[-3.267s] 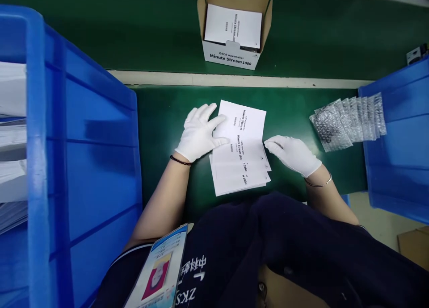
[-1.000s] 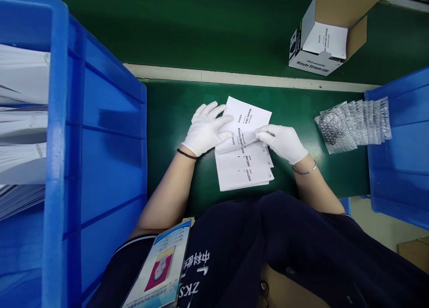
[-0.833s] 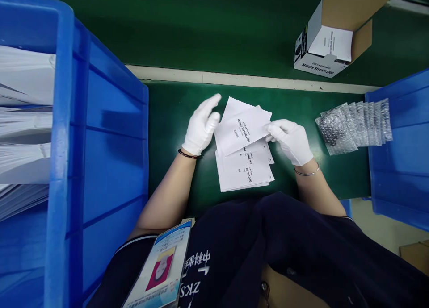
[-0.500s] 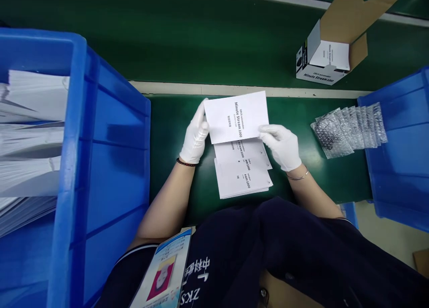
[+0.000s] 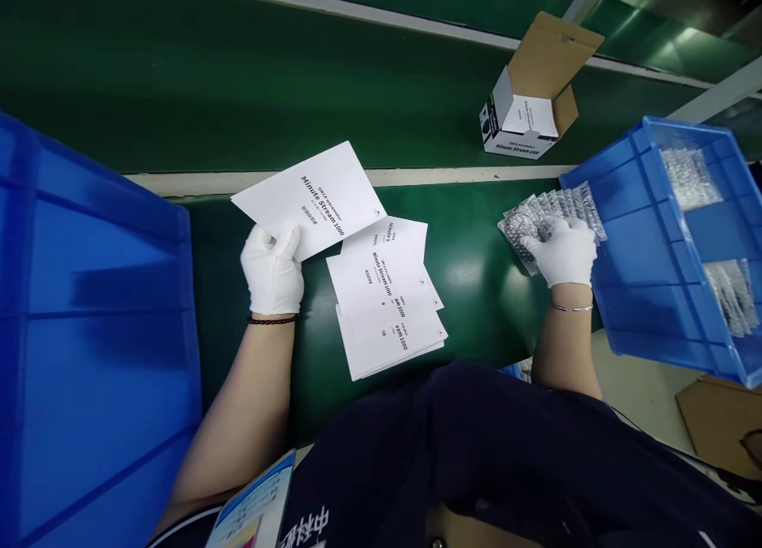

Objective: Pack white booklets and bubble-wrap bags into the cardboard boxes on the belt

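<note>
My left hand (image 5: 274, 270), in a white glove, pinches the lower left edge of a white instruction booklet (image 5: 339, 191) printed "Minute Stream 1000", thumb on top. The booklet is tilted above the green bench. Below and right of it, several more such booklets (image 5: 386, 294) lie overlapped on the bench, the held one covering part of the top one. My right hand (image 5: 563, 250), also gloved, is over a fanned row of clear bubble-wrap bags (image 5: 580, 202) at the right, thumb and fingers closed on one of them. Its fingertips are partly hidden.
An open carton (image 5: 521, 135) with a booklet in it stands on the ledge at the back. Right of the bags is a blue bin (image 5: 631, 238) holding more bubble-wrap bags. A large blue bin (image 5: 107, 294) stands at the left.
My right hand has left the booklet and moved right onto the bubble-wrap bags. My left hand has shifted left with its booklet, now turned at an angle. The view has swung right.
</note>
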Demonstrator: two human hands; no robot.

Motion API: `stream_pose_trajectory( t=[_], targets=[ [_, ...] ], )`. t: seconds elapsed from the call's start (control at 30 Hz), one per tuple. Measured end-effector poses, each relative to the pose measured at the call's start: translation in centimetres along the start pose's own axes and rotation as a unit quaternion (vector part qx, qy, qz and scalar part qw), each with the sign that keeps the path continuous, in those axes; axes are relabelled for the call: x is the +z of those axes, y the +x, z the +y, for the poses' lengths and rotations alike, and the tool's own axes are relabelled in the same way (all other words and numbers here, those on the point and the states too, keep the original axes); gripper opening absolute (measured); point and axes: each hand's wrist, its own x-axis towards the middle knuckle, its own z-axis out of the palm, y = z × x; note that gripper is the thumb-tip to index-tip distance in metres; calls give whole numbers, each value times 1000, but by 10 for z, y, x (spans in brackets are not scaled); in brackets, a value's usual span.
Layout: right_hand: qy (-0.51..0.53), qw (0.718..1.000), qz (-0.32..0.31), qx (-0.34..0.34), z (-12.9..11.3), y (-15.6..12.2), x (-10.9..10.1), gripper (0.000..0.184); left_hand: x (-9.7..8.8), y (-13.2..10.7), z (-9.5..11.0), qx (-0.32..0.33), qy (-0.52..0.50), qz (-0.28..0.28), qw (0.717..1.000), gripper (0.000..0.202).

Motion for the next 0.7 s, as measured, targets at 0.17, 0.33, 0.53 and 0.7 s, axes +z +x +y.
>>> stream_pose_trajectory(
  t=[0.17, 0.33, 0.53, 0.7],
  targets=[
    [-43, 999, 33, -6, 14, -10, 19, 49, -1, -2, -4, 16, 43, -8, 999, 42],
    [-39, 999, 28, -18, 7, -9, 18, 39, -2, -2, -6, 33, 60, -11, 998, 45],
    [-29, 998, 36, -33, 4, -15, 15, 34, -5, -2, -9, 29, 101, -10, 994, 51],
    [58, 995, -74, 28, -2, -14, 15, 34, -6, -2, -10, 33, 80, -21, 996, 45]
  ],
)
